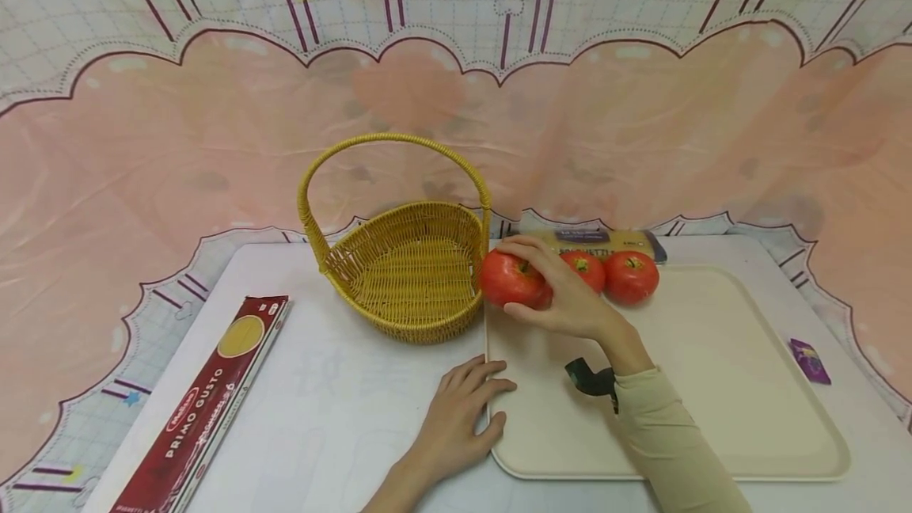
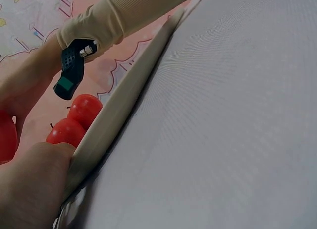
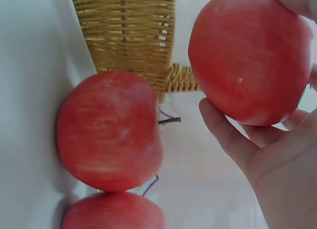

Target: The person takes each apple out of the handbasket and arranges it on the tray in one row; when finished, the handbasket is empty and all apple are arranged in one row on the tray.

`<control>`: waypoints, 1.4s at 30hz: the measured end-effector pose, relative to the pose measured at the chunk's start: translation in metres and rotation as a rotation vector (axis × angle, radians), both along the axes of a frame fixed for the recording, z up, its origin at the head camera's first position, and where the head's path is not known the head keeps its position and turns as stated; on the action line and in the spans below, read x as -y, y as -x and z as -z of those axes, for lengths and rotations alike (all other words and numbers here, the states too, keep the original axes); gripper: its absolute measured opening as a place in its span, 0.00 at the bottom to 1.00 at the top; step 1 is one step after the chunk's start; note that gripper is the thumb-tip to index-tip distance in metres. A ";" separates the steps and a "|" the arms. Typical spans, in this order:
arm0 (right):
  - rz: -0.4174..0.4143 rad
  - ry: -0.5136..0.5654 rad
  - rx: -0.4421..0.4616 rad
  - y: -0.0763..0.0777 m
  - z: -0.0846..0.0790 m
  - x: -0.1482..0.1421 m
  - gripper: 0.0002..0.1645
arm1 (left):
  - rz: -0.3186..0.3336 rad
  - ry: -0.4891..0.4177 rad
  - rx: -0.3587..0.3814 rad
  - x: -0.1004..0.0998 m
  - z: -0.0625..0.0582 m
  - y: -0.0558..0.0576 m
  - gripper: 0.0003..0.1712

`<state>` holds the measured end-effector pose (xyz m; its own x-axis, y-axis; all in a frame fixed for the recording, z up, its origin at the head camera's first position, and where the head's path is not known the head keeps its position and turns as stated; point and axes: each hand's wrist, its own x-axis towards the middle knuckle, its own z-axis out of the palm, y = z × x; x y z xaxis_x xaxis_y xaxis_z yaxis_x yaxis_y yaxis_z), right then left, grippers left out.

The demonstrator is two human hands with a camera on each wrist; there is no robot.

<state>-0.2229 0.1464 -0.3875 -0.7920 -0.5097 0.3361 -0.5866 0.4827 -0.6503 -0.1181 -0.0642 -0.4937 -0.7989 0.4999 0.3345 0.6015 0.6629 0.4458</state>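
Note:
My right hand (image 1: 570, 299) grips a red apple (image 3: 250, 58), fingers over its top and thumb at its near side. In the head view this apple overlaps the right rim of the yellow wicker basket (image 1: 413, 283); no fruit shows inside the basket. Two more red apples, one (image 1: 584, 269) beside the other (image 1: 632, 277), sit at the back of the cream tray (image 1: 712, 386). The right wrist view shows an apple (image 3: 111, 132) with a dark stem, close to the basket. My left hand (image 1: 466, 406) rests at the tray's left edge, fingers loosely spread over the rim.
A red spaghetti pack (image 1: 207, 402) lies on the left side of the white table. Another spaghetti pack (image 1: 591, 242) lies behind the apples at the back. A small purple packet (image 1: 811, 361) is right of the tray. The basket's tall handle (image 1: 392, 137) arches over it.

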 end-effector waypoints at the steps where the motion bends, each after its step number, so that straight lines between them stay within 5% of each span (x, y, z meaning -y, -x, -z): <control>1: 0.001 -0.002 -0.005 0.000 0.000 -0.001 0.43 | -0.001 0.000 -0.003 0.000 0.000 0.000 0.18; 17: 0.021 -0.018 -0.013 -0.004 0.001 -0.019 0.44 | -0.009 -0.005 -0.035 0.004 0.000 -0.004 0.18; 42: 0.241 0.016 0.063 0.004 -0.001 -0.075 0.41 | 0.009 -0.029 -0.030 -0.001 -0.001 0.001 0.19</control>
